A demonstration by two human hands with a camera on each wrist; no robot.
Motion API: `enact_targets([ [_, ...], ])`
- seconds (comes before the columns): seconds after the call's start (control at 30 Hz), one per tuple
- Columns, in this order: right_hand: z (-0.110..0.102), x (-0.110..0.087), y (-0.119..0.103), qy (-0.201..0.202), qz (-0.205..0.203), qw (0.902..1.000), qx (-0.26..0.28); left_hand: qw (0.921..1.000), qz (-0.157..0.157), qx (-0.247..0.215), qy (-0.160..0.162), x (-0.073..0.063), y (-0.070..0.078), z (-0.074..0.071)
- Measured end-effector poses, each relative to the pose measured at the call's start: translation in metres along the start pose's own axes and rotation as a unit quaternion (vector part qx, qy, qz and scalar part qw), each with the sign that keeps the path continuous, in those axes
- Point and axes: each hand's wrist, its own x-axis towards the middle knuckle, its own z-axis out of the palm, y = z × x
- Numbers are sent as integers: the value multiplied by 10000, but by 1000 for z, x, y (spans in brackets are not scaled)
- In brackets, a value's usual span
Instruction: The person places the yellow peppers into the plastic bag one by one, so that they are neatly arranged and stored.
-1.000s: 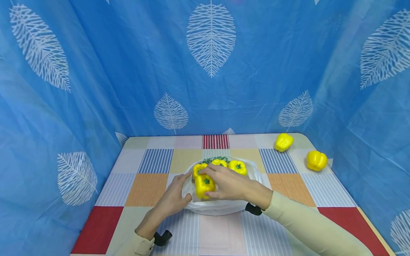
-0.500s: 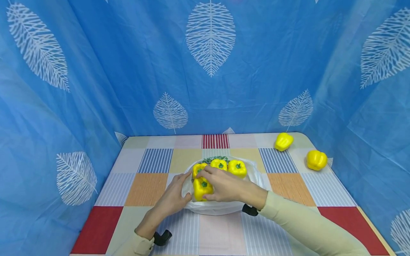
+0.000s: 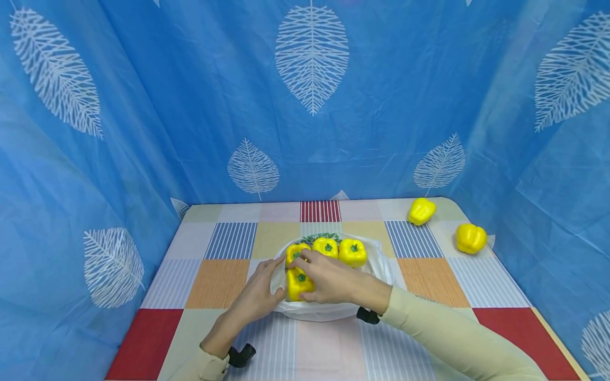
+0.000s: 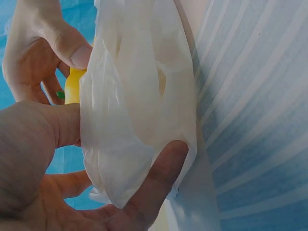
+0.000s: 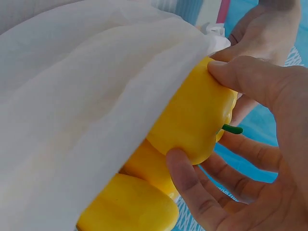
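A white plastic bag (image 3: 329, 313) lies with its mouth facing up, a green leafy print on its far side. My right hand (image 3: 331, 278) holds a yellow bell pepper (image 3: 298, 286) inside the bag's near left part. In the right wrist view, thumb and fingertips hold this pepper (image 5: 192, 113) around its sides, its green stem pointing toward the palm. Three more yellow bell peppers (image 3: 352, 253) sit behind it, along the left and far sides. My left hand (image 3: 257, 291) grips the bag's left edge; its fingers lie along the white plastic (image 4: 125, 110) in the left wrist view.
Two loose yellow bell peppers lie at the table's back right, one near the far edge (image 3: 421, 211) and one near the right edge (image 3: 471, 238). A patchwork cloth (image 3: 219, 283) covers the table. Blue curtains (image 3: 310, 148) with white leaves enclose the back and sides.
My right hand has moved slightly left and toward me, setting its bell pepper lower at the bag's near left. More of the far peppers now shows. My left hand has stayed put.
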Motion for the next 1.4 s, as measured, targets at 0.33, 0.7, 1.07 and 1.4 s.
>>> enact_targets([
  [0.33, 5, 0, 1, 98, -17, 9998, -160, 10000, -17, -22, 11, -1, 1, 1],
  [0.7, 4, -4, 0, 173, 46, 9998, -86, 10000, -35, -23, 20, -2, 0, 2],
  [1.07, -4, -8, 1, 209, 173, 9996, 30, 10000, -52, -34, 30, -3, -1, 2],
  [1.4, -14, -14, 7, 599, 135, 9979, 200, 10000, -66, -41, 19, -1, 0, 2],
])
